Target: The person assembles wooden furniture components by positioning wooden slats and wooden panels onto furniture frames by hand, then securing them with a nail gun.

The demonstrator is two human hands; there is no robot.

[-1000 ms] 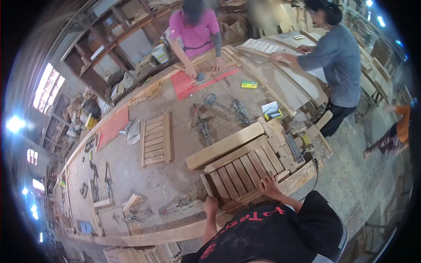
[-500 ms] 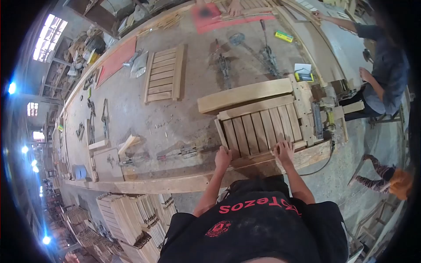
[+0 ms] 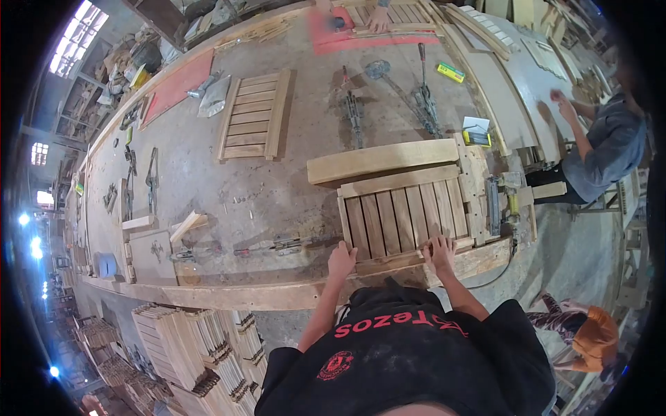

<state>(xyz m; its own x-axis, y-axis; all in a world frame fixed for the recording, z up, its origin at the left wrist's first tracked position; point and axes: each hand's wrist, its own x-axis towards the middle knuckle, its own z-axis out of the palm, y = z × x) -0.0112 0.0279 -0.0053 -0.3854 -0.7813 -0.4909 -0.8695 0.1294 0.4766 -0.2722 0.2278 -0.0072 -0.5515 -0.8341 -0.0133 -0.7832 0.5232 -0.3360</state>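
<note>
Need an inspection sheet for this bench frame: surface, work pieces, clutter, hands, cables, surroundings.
Surface: long workbench, dusty, with wood scraps lying about.
Job's things: slatted panel lies flat at the near edge; thick plank lies just beyond its far side.
Clutter: second slatted panel, bar clamps, red mat, tool right of the panel.
Hands: left hand at the panel's near left corner, grip unclear; right hand on its near edge, fingers spread.
Cables: thin dark cable hangs off the bench end.
Surroundings: co-worker in grey at the right; stacked panels on the floor.
</note>
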